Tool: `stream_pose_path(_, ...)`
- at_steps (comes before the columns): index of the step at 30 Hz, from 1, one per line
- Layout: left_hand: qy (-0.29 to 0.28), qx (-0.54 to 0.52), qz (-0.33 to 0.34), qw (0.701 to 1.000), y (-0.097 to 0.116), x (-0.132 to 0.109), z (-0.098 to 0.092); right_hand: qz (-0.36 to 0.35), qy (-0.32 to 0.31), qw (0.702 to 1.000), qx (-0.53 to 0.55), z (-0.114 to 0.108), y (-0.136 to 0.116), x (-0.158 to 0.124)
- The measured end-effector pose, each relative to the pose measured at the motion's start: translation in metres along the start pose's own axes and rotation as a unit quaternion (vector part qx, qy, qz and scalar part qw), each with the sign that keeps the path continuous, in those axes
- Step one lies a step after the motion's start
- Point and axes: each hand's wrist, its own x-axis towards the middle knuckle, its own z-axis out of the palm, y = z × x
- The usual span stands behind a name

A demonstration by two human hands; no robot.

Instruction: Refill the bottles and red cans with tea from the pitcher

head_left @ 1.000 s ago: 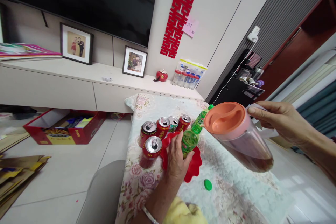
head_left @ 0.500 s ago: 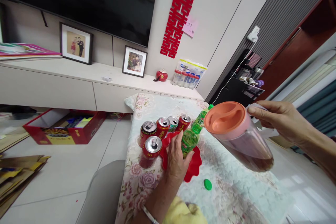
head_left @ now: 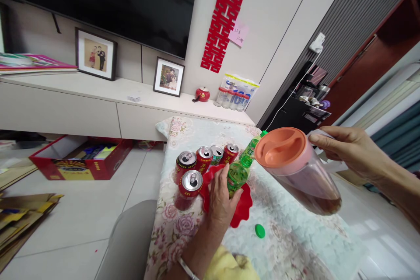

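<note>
From the head-worn camera: A person's left hand (head_left: 220,194) steadied a green bottle (head_left: 236,176) over a red scalloped dish (head_left: 244,211), its grip clamped around the bottle's side, while the right hand (head_left: 357,148) held a pitcher (head_left: 295,181) above the desk (head_left: 288,245), its grip closed on the handle (head_left: 336,166). The pitcher's spout side was just beside the bottle's mouth; the work appeared to be mid-pour, though a stream could not be made out with certainty. The bottle was already uncapped, a green cap (head_left: 260,231) lying on the flowered cloth. Brown liquid lay low in the pitcher under its orange lid (head_left: 281,148), so some pouring seemed left to do; the level inside the bottle could not be told. A second green bottle (head_left: 250,148), partly hidden behind the pitcher, looked capped. Left of and beyond the dish stood four red cans (head_left: 188,190) and a green can (head_left: 217,154), several visibly opened, contents out of sight. On the floor, a red box (head_left: 80,173) held yellow and blue items.
</note>
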Motion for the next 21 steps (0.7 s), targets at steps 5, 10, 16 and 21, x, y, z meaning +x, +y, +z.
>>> stream_pose_path(5,0.001,-0.004,-0.005,1.000,0.0002,0.0002,-0.0006,0.000,-0.002,1.000,-0.003,-0.0001,-0.0004,-0.0005)
stream_pose_path(10,-0.004,-0.008,-0.016,1.000,0.0007,0.0000,-0.0012,0.000,0.001,1.000,-0.006,-0.0003,-0.0014,-0.0004)
stream_pose_path(16,0.003,-0.011,-0.013,1.000,0.0007,-0.0006,-0.0007,0.000,0.001,1.000,-0.011,0.0003,-0.0040,-0.0003)
stream_pose_path(21,0.006,-0.007,-0.004,1.000,0.0010,-0.0003,-0.0011,-0.006,-0.003,1.000,-0.014,0.0012,-0.0037,0.0001)
